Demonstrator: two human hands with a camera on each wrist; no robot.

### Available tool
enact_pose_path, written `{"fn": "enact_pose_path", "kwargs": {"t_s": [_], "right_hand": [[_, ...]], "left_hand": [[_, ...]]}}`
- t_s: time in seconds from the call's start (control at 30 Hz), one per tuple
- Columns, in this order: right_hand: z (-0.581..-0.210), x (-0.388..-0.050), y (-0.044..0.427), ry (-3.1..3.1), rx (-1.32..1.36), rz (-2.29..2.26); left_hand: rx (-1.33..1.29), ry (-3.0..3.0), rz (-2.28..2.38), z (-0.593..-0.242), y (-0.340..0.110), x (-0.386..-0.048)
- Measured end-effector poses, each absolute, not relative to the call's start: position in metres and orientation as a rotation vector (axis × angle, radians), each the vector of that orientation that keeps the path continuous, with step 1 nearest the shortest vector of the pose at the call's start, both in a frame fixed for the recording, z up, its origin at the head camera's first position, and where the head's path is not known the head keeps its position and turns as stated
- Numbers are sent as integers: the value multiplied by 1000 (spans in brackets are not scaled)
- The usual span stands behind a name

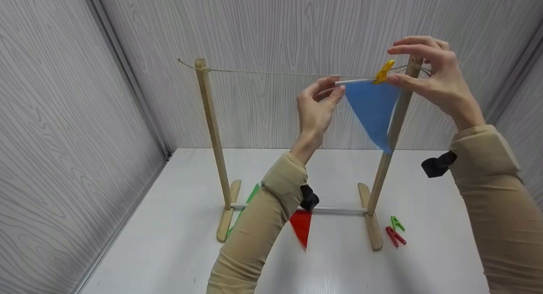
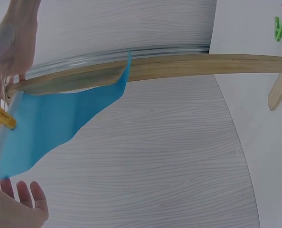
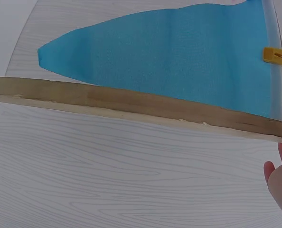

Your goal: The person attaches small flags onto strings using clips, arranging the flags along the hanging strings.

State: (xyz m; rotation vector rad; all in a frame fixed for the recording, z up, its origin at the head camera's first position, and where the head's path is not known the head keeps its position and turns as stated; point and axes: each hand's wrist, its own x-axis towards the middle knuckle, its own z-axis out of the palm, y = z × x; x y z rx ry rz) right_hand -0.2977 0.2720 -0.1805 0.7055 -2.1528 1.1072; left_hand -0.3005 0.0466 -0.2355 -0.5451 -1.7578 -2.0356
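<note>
A blue triangular pennant [image 1: 371,107] hangs point down beside the right post, its top edge on a white rod [image 1: 358,81]. My left hand [image 1: 316,109] pinches the rod's left end between thumb and fingers. A yellow clothespin [image 1: 384,72] sits over the rod and the string [image 1: 271,73], right of the rod's middle. Close by, my right hand [image 1: 437,73] has its thumb beside the clothespin and its fingers spread above. In the left wrist view the clothespin [image 2: 1,115] grips the pennant's top edge; the right fingers are partly cut off there.
Two wooden posts [image 1: 212,133] on flat feet hold the string, joined low down by a white bar [image 1: 339,211]. A red pennant [image 1: 302,228] and a green pennant [image 1: 253,194] lie partly behind my left arm. Green [image 1: 397,223] and red clothespins [image 1: 395,236] lie at right.
</note>
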Motion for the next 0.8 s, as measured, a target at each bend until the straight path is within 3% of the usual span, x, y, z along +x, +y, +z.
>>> {"fn": "enact_pose_path", "kwargs": {"t_s": [0.8], "right_hand": [[-206,-296,270,-1949,742,1242]], "left_hand": [[-520,-1836,-1992,-262,24,-305]]}}
